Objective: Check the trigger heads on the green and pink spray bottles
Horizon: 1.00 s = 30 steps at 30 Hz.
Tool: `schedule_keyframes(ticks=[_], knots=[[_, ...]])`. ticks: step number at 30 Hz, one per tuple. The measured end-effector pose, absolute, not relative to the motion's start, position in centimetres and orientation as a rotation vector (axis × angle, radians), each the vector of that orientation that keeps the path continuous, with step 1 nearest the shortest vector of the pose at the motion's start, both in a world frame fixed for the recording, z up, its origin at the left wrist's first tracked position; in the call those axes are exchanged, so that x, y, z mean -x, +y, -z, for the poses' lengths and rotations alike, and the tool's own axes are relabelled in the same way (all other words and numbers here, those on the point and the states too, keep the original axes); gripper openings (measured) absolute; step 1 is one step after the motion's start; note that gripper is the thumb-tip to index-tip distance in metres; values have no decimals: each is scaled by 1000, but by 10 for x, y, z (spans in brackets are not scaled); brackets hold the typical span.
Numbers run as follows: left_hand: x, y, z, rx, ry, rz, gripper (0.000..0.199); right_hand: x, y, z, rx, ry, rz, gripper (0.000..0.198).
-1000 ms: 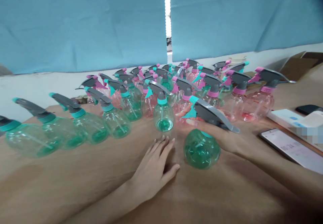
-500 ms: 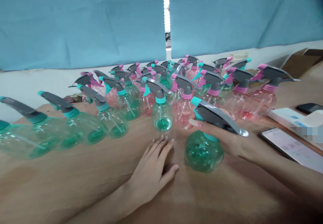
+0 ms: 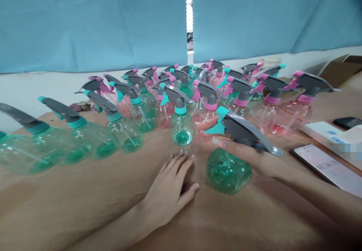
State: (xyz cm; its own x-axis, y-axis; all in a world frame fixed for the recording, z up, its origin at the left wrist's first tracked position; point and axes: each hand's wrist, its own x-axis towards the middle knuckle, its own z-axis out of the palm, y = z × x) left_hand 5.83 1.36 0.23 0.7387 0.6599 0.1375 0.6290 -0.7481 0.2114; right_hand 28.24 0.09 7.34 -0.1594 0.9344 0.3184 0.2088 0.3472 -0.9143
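My right hand [image 3: 251, 155] is round the neck of a green spray bottle [image 3: 228, 172], just under its grey head and teal nozzle. Its fingers reach forward on both sides of the teal trigger [image 3: 215, 128], and part of the grip is hidden behind the head. The bottle leans a little, with green liquid inside. Palm down on the brown tabletop [image 3: 93, 209], my left hand [image 3: 171, 185] lies with its fingers stretched out, holding nothing. Just beyond its fingertips stands another green spray bottle [image 3: 182, 128], apart from the hand.
Several green spray bottles [image 3: 124, 132] line the left side. Pink spray bottles [image 3: 292, 111] and more green ones crowd the back. To the right lie a phone [image 3: 322, 164] with a lit screen, a white box [image 3: 325, 134] and a dark object [image 3: 349, 122]. A blue curtain [image 3: 93, 25] hangs behind.
The fingers of my right hand have spread forward from the trigger, which now shows more fully. The held bottle's head has shifted slightly right. My left hand stays in place.
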Motion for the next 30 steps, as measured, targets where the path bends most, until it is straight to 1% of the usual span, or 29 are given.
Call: schedule_keyframes(ticks=[3, 8, 22, 25, 30], knots=[[-59, 13, -2, -2785, 1048, -298, 55, -282, 0, -74, 1031, -1602, -911, 18], [-59, 13, -3, -2781, 1063, -253, 56, -282, 2, -71, 990, -1589, -947, 30], [-59, 13, -1, -2762, 1051, -305, 53, -280, 2, -68, 1006, -1556, -922, 44], [-59, 13, -1, -2756, 1054, -316, 52, -281, 3, -65, 990, -1542, -923, 42], [-59, 13, -1, -2764, 1054, -292, 52, -281, 1, -66, 995, -1548, -964, 30]])
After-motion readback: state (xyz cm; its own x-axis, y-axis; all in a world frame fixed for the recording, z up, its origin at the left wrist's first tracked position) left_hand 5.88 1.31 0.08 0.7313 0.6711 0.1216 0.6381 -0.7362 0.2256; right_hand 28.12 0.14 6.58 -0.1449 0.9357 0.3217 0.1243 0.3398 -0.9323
